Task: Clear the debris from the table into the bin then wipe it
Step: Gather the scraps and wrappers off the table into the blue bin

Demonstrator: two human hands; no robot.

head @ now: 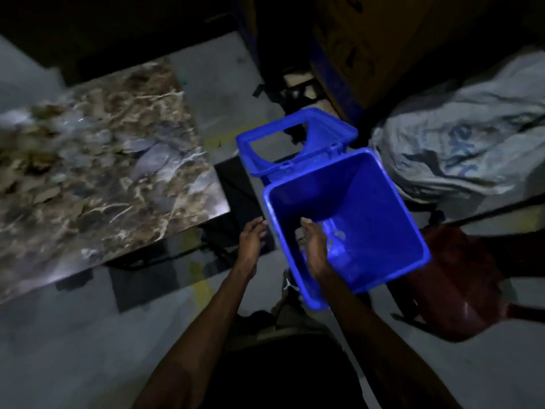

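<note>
Dump step, by the look of it: right hand (315,249) hung over the blue bin (380,219) at centre-right, fingers loose, apparently empty. Left hand (250,242) relaxed, just beside the rim. Marble table (103,172) sat at left; wiping likely came next.

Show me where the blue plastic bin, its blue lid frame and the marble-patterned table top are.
blue plastic bin (380,202): head view, inner back wall.
blue lid frame (333,137): head view, right side of the frame, behind the bin.
marble-patterned table top (118,172): head view, bare middle of the slab.
</note>
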